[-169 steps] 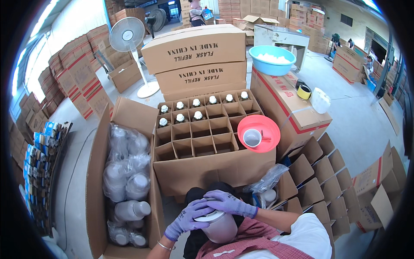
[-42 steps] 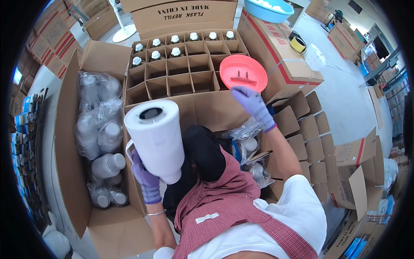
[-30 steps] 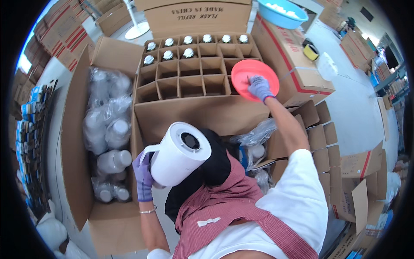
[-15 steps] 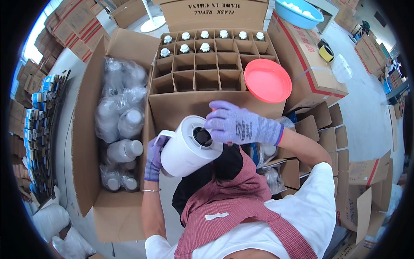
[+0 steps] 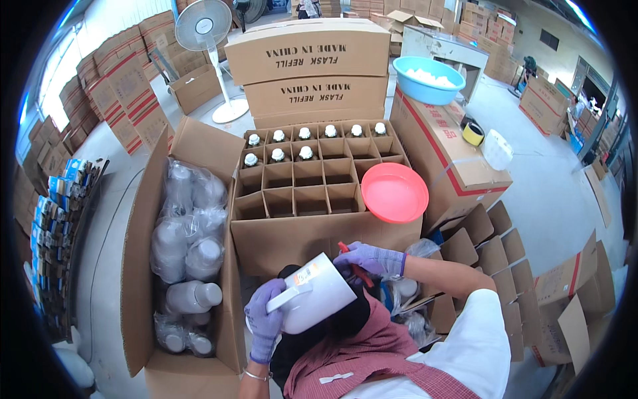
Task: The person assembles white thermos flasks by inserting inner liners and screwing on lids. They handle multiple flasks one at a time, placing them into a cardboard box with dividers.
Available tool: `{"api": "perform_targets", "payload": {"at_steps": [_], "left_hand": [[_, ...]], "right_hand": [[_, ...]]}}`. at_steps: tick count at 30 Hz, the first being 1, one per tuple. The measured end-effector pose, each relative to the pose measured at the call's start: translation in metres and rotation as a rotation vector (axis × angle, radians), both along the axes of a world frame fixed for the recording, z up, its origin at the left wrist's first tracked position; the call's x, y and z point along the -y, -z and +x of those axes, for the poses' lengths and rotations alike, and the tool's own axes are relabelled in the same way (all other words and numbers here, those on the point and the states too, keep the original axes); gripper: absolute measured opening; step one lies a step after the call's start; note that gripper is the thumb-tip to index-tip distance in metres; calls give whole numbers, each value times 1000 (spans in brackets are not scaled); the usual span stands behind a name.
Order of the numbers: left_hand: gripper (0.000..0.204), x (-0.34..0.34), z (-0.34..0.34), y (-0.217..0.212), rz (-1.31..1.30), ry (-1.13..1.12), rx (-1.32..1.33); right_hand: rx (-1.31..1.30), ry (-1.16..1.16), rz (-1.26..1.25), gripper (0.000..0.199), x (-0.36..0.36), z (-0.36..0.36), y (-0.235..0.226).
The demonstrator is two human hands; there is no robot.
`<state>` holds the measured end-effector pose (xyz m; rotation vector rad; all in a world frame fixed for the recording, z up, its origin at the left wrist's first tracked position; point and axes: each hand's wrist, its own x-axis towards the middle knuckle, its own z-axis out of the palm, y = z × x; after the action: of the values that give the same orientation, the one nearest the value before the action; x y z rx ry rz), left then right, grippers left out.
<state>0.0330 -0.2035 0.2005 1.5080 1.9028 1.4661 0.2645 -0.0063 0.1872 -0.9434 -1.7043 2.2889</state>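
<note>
My left hand (image 5: 265, 314), in a purple glove, is closed on a white flask body (image 5: 321, 300) at its handle side. The flask lies tilted above my lap, with an orange-and-white label near its handle and its open end turned away to the right. My right hand (image 5: 373, 259), gloved too, is closed round a red-handled tool (image 5: 362, 275) beside the flask's right end. The tool's kind is hard to make out because the fingers cover most of it. Ahead stands a divided carton (image 5: 325, 239) with several white-capped bottles (image 5: 306, 153) in its far cells.
A red round basin (image 5: 395, 193) rests on the divided carton's right corner. The left carton (image 5: 143, 266) holds several bagged white flask parts (image 5: 193, 297). On the right box (image 5: 452, 159) stand a blue basin (image 5: 428, 90) and a tape roll (image 5: 472, 133). Cardboard dividers (image 5: 492, 259) lie right.
The flask has turned from showing its open end to showing its side and handle. My right hand has drawn back to its right end. The view has tipped up.
</note>
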Motion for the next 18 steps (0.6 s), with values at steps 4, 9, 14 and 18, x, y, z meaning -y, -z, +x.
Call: {"api": "perform_targets", "payload": {"at_steps": [4,9,14,18], "left_hand": [[19,-7,17,-14,196,132,-314],[22,-9,20,5,168,55,-115],[31,13,44,21,-92,-132,663],[50,47,50,49,-243,47,655]], "right_hand": [[84,32,-264,24,-8,12,-5],[86,-96,10,27,-32,15,-8],[200,329,293,35,-110,14,-32],[797,577,1266,39,-202,77,46]]}}
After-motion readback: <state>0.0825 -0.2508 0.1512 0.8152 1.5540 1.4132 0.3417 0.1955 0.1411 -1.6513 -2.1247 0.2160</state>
